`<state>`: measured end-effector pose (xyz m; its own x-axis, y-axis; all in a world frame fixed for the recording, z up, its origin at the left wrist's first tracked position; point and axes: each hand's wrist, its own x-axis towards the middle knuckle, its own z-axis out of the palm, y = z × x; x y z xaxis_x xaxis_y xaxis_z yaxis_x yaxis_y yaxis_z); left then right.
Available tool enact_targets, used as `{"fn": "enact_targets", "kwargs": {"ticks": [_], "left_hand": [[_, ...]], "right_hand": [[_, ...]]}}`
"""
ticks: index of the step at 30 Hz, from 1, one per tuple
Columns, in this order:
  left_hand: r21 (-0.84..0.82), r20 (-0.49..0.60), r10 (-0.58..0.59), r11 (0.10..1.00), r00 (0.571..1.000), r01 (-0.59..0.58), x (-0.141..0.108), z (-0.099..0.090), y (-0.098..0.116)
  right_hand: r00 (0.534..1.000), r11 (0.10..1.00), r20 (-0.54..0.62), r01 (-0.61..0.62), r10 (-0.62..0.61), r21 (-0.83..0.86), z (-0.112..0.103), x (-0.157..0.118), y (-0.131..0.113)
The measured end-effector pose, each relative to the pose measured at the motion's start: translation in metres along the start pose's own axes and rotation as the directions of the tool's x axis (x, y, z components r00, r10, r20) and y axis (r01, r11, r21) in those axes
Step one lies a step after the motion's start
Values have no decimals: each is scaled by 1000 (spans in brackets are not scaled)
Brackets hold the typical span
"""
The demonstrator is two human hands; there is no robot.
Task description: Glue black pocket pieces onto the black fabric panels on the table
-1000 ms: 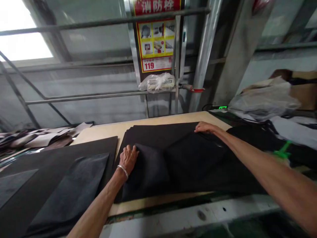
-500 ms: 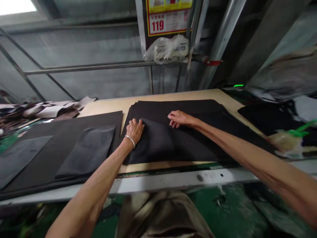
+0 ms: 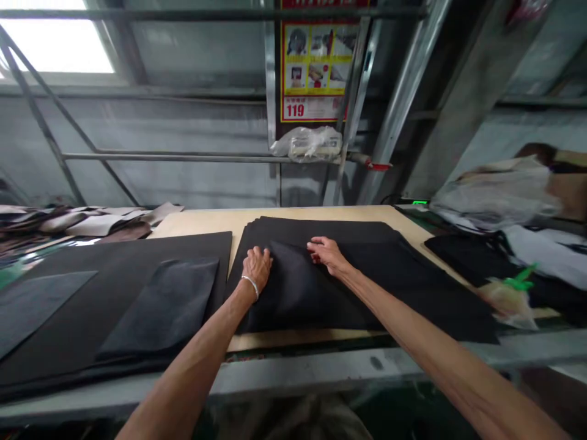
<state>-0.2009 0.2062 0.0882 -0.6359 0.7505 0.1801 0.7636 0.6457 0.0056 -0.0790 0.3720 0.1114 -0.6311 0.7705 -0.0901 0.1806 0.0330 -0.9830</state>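
A small, smooth black sheet (image 3: 293, 287), fabric or leather-like, lies on a stack of larger black sheets (image 3: 367, 232) with stepped edges. My left hand (image 3: 257, 269) is at its upper left corner, fingers bent and closed on the edge; a pale bracelet circles the wrist. By the upper right corner, my right hand (image 3: 324, 253) has its fingers loosely curved and apart. Whether its fingertips touch the small sheet I cannot tell. To the left, another small dark sheet (image 3: 165, 305) and a greyer piece (image 3: 41, 305) rest on a second black stack (image 3: 123, 269).
Both stacks lie on a pale board (image 3: 220, 218) behind a grey metal table edge (image 3: 312, 370). Brown and white scraps (image 3: 101, 221) are piled far left. A plastic bag with a green top (image 3: 513, 296) and dark cloth (image 3: 486, 256) are at right. Pipes (image 3: 174, 157) run behind.
The view has tilted up, so the table sits lower in the picture. My right hand's fingers have loosened from a tighter curl. My left hand keeps its place at the small sheet's corner.
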Motion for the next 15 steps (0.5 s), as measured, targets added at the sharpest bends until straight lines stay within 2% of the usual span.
{"fn": "enact_targets", "kwargs": {"ticks": [5, 7, 11, 15], "left_hand": [[16, 3, -25, 1000, 1000, 25, 4, 3, 3], [23, 11, -26, 999, 1000, 26, 5, 4, 3], [37, 27, -21, 999, 999, 20, 6, 4, 4], [54, 41, -16, 998, 999, 14, 7, 3, 5]], "right_hand": [[991, 992, -58, 124, -123, 21, 15, 14, 12], [973, 975, -57, 222, -222, -11, 17, 20, 17], [869, 848, -23, 475, -494, -236, 13, 27, 26], [781, 713, 12, 576, -625, -400, 8, 24, 30]]}}
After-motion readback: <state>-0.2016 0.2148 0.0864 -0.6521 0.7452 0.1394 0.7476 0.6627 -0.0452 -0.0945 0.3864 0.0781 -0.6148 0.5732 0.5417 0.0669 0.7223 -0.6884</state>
